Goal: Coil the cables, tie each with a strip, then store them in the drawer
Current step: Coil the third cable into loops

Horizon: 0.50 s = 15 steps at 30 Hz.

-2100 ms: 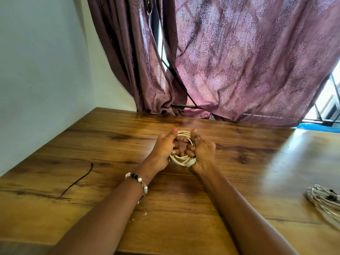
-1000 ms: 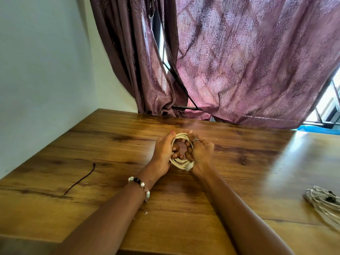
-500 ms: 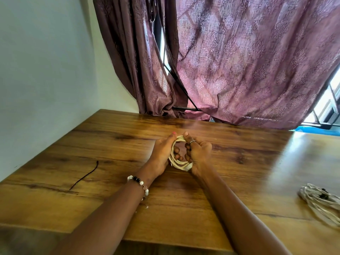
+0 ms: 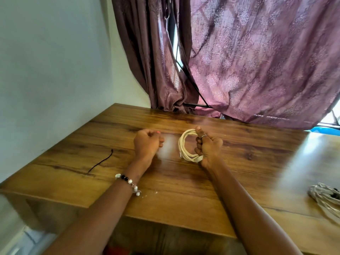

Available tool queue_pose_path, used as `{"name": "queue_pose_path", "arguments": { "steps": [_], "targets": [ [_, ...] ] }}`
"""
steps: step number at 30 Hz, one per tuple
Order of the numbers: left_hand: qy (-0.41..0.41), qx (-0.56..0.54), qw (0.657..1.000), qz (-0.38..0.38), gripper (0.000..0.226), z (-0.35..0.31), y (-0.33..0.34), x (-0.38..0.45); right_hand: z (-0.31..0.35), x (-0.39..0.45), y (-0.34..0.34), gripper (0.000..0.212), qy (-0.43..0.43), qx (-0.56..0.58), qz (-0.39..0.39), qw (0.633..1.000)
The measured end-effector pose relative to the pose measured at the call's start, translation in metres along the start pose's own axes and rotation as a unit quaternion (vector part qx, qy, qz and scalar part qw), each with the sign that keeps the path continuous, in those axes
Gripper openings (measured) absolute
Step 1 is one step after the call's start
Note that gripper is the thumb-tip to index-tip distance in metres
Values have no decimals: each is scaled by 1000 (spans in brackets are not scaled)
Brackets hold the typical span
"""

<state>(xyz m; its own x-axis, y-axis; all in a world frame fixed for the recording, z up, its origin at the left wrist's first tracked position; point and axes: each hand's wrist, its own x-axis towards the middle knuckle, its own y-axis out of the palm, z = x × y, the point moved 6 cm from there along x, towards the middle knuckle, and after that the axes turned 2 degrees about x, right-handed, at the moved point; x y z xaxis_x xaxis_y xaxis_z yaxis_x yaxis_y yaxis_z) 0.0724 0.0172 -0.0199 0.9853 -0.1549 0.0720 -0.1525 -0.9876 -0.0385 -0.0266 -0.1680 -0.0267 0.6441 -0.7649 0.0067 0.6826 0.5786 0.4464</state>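
- Your right hand (image 4: 208,148) has its grip curled round the right side of the coiled white cable (image 4: 187,146), thumb up on the top of the loop, with 1 ring on a finger.
- Your left hand (image 4: 147,144) has its grip curled into a loose fist with nothing in it, held over the worktop (image 4: 184,190) just left of the coil and apart from it.
- That coil stands upright on edge, its lower turns and a plug end hanging below your right fist, near the middle of the worktop.
- 1 thin black strip (image 4: 101,161) lies flat on the worktop, well to the left of your left hand.
- 1 more bundle of pale cable (image 4: 326,197) lies at the near right edge of the worktop, partly cut off by the frame.
- Your left wrist wears a beaded bracelet (image 4: 128,183).
- At the far side hangs a purple patterned curtain (image 4: 257,61); a pale wall (image 4: 51,70) stands on the left.
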Motion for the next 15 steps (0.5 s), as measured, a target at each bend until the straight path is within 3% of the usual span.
{"name": "queue_pose_path", "arguments": {
  "steps": [3, 6, 8, 12, 15],
  "targets": [
    [92, 143, 985, -28, 12, -16, -40, 4, -3, 0, 2, 29, 9, -1, 6, 1000],
    [168, 369, 913, -46, 9, -35, -67, 6, -4, -1, 4, 29, 14, -2, 12, 1000],
    [161, 480, 862, -35, 8, -38, -79, 11, -4, -2, 5, 27, 19, -7, 13, 1000],
    [63, 632, 773, 3, 31, -26, -97, 13, -5, -1, 4, 26, 21, -8, 10, 1000],
    [72, 641, 764, 11, 20, -22, -97, 10, -6, 0, 4, 25, 25, -10, 8, 1000]
  ]
}}
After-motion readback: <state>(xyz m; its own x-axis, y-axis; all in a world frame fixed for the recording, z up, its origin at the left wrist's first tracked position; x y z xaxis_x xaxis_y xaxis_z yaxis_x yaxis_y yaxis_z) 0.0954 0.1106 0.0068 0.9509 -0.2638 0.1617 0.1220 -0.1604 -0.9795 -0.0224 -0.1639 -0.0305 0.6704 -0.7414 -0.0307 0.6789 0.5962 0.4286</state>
